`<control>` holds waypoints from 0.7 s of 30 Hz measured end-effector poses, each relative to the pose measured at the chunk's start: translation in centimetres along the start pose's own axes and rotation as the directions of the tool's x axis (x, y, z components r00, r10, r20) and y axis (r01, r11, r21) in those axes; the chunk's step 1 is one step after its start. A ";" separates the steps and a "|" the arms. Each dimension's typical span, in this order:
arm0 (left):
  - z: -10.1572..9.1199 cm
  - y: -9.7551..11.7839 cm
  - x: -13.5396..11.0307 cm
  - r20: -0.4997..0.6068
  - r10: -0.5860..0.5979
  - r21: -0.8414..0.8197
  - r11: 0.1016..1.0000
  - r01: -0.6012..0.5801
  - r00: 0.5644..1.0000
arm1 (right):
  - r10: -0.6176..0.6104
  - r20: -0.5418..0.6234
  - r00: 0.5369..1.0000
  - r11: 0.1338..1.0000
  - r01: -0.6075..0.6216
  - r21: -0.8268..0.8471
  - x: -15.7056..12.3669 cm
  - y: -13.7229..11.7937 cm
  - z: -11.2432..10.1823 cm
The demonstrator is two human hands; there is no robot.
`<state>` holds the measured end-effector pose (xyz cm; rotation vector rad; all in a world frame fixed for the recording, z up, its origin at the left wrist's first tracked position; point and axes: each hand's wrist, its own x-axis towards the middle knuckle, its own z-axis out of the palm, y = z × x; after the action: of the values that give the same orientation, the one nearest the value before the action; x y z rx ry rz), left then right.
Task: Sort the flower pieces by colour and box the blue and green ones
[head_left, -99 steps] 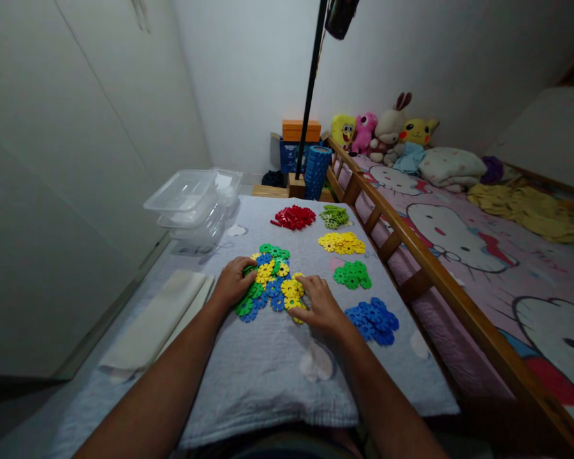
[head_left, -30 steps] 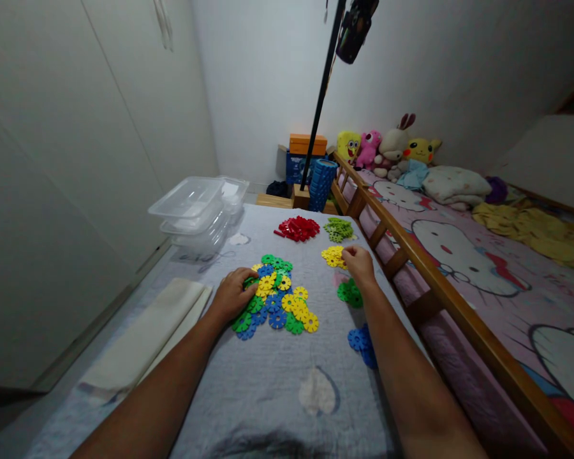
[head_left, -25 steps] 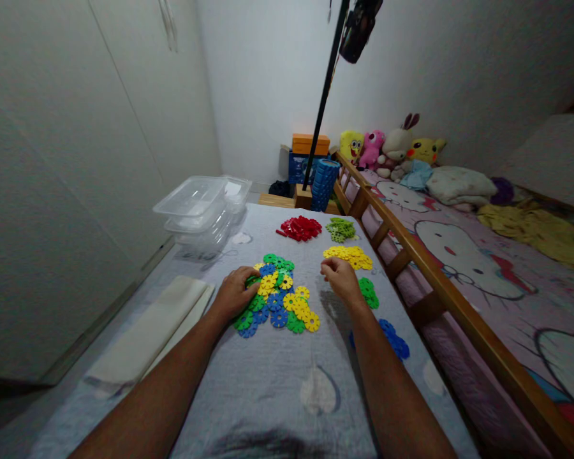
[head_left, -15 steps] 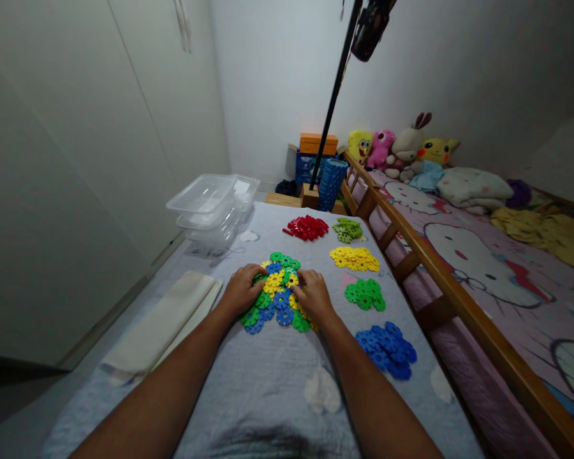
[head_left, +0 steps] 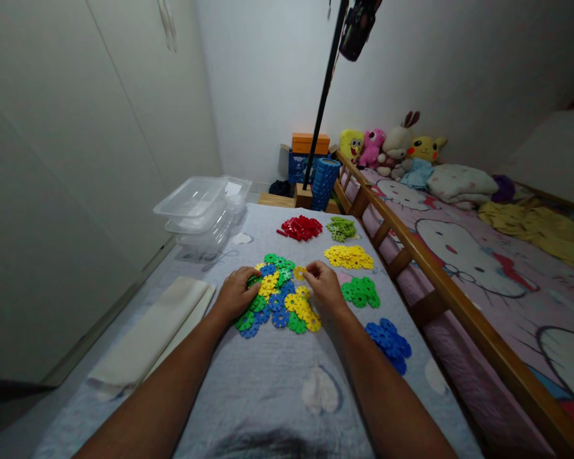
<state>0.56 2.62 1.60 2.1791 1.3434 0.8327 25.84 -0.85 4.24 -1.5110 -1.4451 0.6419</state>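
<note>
A mixed pile of flower-shaped plastic discs (head_left: 280, 299), blue, green and yellow, lies in the middle of the cloth-covered table. At the pile's right side my right hand (head_left: 326, 288) pinches a yellow disc (head_left: 299, 273) between thumb and fingers, at the pile's upper right edge. My left hand (head_left: 236, 294) rests on the left edge of the pile with thumb and fingers apart, covering some green discs. To the right lie sorted heaps: yellow discs (head_left: 349, 257), green discs (head_left: 361, 291) and blue discs (head_left: 389, 343).
Red pieces (head_left: 300, 227) and light green pieces (head_left: 341, 228) are heaped at the far end. Stacked clear plastic containers (head_left: 194, 204) stand at the far left, with a folded cream cloth (head_left: 153, 335) nearer me. A wooden bed rail (head_left: 425, 268) runs along the right.
My right hand has lifted away from the pile's right side, with a yellow disc now in its fingers. My left hand stays at the left edge. The view has shifted slightly.
</note>
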 end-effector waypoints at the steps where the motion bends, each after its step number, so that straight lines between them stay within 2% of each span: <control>1: 0.0 0.0 0.0 0.002 -0.005 0.002 1.000 0.005 1.000 | -0.003 -0.032 0.999 1.000 0.003 -0.011 0.8 0.2 -1.0; 4: 0.0 0.0 -0.1 0.003 -0.035 0.007 0.999 0.035 0.999 | 0.010 -0.133 0.991 0.996 -0.021 -0.083 3.8 1.8 -4.7; 5: 0.1 0.0 -0.1 0.001 -0.043 0.007 0.999 0.043 0.999 | 0.045 -0.172 0.984 0.993 -0.063 -0.100 4.7 2.6 -6.1; 8: 0.1 -0.1 -0.1 0.001 -0.048 0.011 0.999 0.048 0.999 | 0.196 -0.317 0.928 0.958 -0.250 -0.140 7.1 5.3 -10.1; 12: 0.0 0.0 -0.1 -0.001 -0.046 0.011 0.999 0.046 0.999 | 0.265 -0.416 0.870 0.918 -0.360 -0.166 8.5 8.3 -14.0; 16: -0.2 0.1 -0.1 0.007 -0.051 0.010 0.999 0.051 0.999 | 0.308 -0.445 0.841 0.891 -0.419 -0.175 8.9 10.3 -15.3; 21: 0.0 -0.2 -0.1 0.004 -0.038 0.017 0.999 0.038 0.999 | 0.329 -0.441 0.835 0.880 -0.441 -0.178 9.1 11.7 -14.5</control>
<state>0.40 2.64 1.43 2.1601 1.3896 0.8050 45.49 5.42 2.49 -2.0503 -0.9390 0.3393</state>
